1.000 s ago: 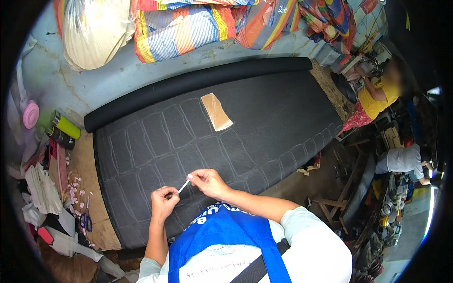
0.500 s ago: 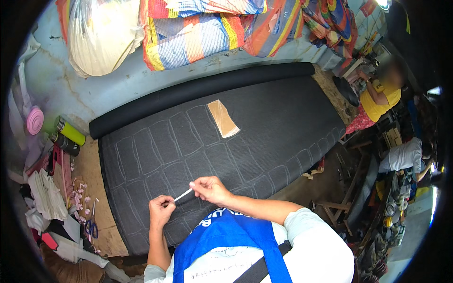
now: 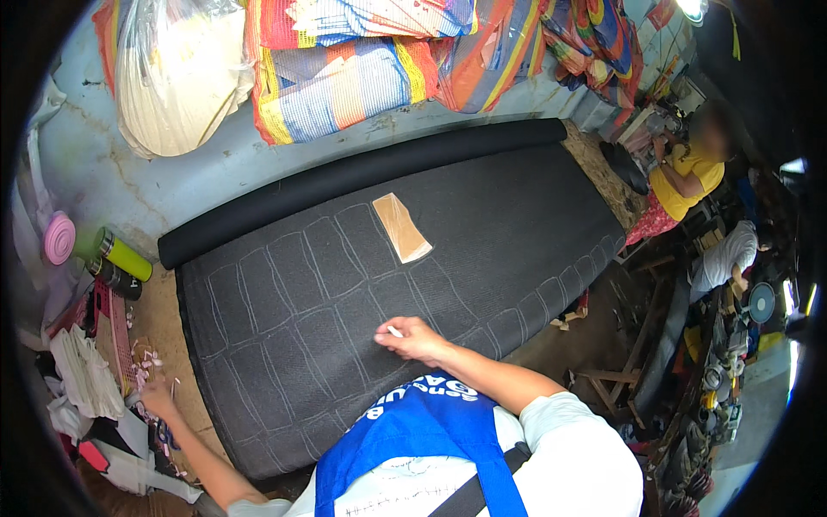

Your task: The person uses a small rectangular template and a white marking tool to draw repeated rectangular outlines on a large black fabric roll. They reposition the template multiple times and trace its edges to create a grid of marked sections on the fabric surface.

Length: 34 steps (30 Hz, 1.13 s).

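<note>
Dark grey fabric [image 3: 482,233] is spread over the table, with rows of curved outlines in pale lines. Above its near part is my right hand [image 3: 417,339], fingers closed around a slim white marking pencil [image 3: 395,331]. A brown, tapered pattern piece [image 3: 401,227] with pale edges lies flat on the fabric beyond that hand. My left hand [image 3: 158,399] reaches out to the table's left end, beside small pink and white scraps [image 3: 145,360]. Its fingers are small and blurred, so whether they hold anything is unclear. Scissors [image 3: 167,436] lie partly hidden below the left hand.
A thick black fabric roll [image 3: 362,183] runs along the far edge. At the left stand a green bottle [image 3: 126,255], a dark bottle [image 3: 115,280] and a pink basket [image 3: 120,336]. Bundled woven bags [image 3: 353,86] hang above. Two people [image 3: 687,179] are at the right.
My left hand has let go of the white pencil and swung left to the scraps. My right hand has moved right, keeping the pencil. The whole view has shifted slightly.
</note>
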Motion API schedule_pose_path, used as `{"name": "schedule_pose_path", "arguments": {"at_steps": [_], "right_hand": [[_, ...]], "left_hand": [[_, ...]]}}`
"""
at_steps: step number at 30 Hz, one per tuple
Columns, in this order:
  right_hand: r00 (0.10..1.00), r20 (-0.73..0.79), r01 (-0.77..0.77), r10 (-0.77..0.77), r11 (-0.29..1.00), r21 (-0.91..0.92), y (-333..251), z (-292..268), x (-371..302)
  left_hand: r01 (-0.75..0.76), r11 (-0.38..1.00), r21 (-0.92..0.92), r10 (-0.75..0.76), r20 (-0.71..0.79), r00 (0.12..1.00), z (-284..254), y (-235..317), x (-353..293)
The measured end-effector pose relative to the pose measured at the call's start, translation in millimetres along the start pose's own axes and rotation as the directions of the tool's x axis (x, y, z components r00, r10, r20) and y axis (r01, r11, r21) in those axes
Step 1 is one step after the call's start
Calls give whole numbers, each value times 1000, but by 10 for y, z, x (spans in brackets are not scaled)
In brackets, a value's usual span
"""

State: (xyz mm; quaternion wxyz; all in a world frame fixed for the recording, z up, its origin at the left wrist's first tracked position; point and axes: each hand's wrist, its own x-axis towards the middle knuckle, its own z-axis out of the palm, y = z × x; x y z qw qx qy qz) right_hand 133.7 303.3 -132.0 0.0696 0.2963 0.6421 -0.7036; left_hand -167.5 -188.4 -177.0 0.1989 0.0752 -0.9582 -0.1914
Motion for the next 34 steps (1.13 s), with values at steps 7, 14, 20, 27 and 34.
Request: {"name": "schedule_pose_path", "arguments": {"at_steps": [7, 14, 20, 27, 34], "right_hand": [[636, -753, -450, -167, 713, -538, 691, -1239, -360], [607, -792, -598, -58, 623, -505, 1148, -1802, -410], [654, -751, -543, -92, 634, -551, 1095, -2006, -346], [742, -589, -284, -321, 645, -710, 1242, -2300, -554], [880, 34, -289, 474, 590, -754, 2203, -2327, -2296]], "left_hand": [[-356, 932, 68, 362, -222, 905, 100, -328, -152], [-247, 934, -257, 348, 502, 792, 322, 1863, -2372], [-371, 928, 33, 267, 635, 725, 343, 2407, -2882], [-305, 951, -59, 287, 540, 791, 362, 2336, -2987], [-377, 817, -436, 462, 887, -24, -277, 1302, -3454]]}}
